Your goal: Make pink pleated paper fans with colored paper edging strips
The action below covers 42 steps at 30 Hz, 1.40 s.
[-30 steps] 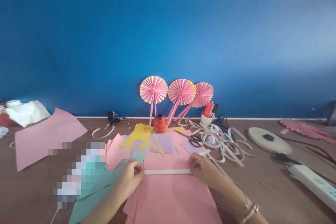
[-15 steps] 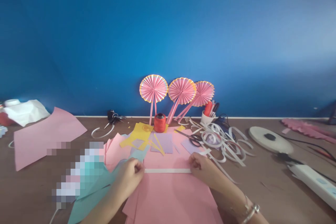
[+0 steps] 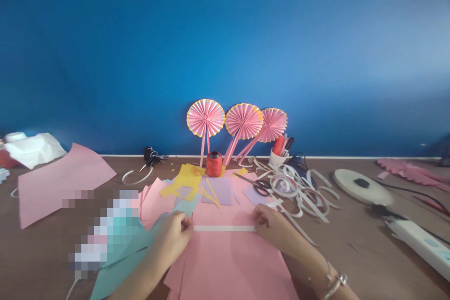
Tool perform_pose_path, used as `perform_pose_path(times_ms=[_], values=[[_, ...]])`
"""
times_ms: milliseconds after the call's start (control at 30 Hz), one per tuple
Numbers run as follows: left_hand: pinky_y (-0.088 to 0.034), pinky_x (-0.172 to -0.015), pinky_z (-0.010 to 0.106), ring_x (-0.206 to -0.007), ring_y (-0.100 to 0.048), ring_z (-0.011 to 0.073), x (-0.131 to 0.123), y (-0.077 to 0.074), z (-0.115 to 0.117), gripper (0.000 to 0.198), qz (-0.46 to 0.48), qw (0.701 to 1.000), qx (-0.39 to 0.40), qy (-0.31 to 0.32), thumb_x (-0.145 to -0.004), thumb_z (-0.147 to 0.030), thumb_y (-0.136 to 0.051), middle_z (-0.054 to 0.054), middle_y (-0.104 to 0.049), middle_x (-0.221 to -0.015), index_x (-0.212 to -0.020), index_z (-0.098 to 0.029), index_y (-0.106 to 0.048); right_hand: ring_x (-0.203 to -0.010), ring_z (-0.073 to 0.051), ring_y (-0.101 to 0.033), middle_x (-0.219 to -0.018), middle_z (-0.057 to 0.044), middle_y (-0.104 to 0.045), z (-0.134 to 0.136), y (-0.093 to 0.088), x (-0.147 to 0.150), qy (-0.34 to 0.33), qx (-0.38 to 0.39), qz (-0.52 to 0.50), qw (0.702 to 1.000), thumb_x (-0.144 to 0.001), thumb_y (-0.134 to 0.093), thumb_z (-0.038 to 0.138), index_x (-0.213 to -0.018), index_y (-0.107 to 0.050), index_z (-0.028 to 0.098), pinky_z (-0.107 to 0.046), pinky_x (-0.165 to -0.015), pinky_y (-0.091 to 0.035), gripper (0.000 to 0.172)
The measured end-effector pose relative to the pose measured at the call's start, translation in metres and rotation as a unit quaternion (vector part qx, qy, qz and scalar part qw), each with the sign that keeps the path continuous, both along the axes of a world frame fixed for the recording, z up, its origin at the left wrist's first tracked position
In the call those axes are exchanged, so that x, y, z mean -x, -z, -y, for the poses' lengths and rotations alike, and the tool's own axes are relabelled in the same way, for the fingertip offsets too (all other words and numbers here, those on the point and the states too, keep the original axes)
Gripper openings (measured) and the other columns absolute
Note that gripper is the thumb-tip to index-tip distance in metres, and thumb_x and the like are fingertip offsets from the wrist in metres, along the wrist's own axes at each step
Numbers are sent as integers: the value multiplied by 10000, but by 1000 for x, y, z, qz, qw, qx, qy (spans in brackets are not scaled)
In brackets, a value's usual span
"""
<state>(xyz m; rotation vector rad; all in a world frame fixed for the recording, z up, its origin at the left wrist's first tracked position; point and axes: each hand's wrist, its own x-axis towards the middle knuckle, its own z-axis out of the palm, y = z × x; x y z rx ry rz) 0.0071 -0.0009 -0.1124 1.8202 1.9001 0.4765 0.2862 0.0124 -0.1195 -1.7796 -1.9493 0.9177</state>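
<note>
A narrow white strip [image 3: 225, 228] runs level across the pink paper sheets [image 3: 235, 262] in front of me. At its left end my left hand [image 3: 178, 229] is closed in a pinch, thumb against fingers. My right hand [image 3: 265, 225], likewise pinched, is at the other end. The fingertips hide both ends, so I cannot see whether the strip is loose or lies along a sheet's edge. Just beyond the hands are purple paper pieces [image 3: 217, 192], yellow scraps [image 3: 186, 177] and black-handled scissors [image 3: 262, 187].
Several pleated pink fans [image 3: 206, 119] lean on the blue panel [image 3: 140, 56] behind a red thread spool [image 3: 214, 165]. Curled white strips [image 3: 298, 192] heap at right, near a white cup of pens [image 3: 277, 157]. Farther right are a round white device [image 3: 362, 187] and a power strip [image 3: 422, 243].
</note>
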Motion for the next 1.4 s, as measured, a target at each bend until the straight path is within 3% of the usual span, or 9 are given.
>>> perform_pose_path(times_ms=[433,867,1400], values=[[-353,-609,213,-706,-615,148,-1,1,0,160,-10,1000,0,-1,-756,-99,-517,4,-660,-688,-629,-181,-567,-630,-132,-532,-642,30,-597,3,-10,6,20,10,15,1000,-598,-461,26,-795,-535,198,-211,-567,-319,272],[-340,-587,210,-704,-616,148,-2,1,0,167,-24,1000,-3,0,-757,-101,-516,2,-657,-687,-619,-187,-556,-633,-139,-544,-652,30,-607,2,-5,4,16,2,11,1000,-581,-451,37,-804,-531,202,-219,-568,-321,289],[-371,-634,219,-737,-627,154,-1,5,2,161,-34,999,-20,4,-758,-89,-521,12,-672,-727,-640,-186,-573,-654,-142,-523,-672,22,-593,5,-19,12,30,6,56,998,-590,-458,20,-776,-511,203,-218,-562,-286,266]])
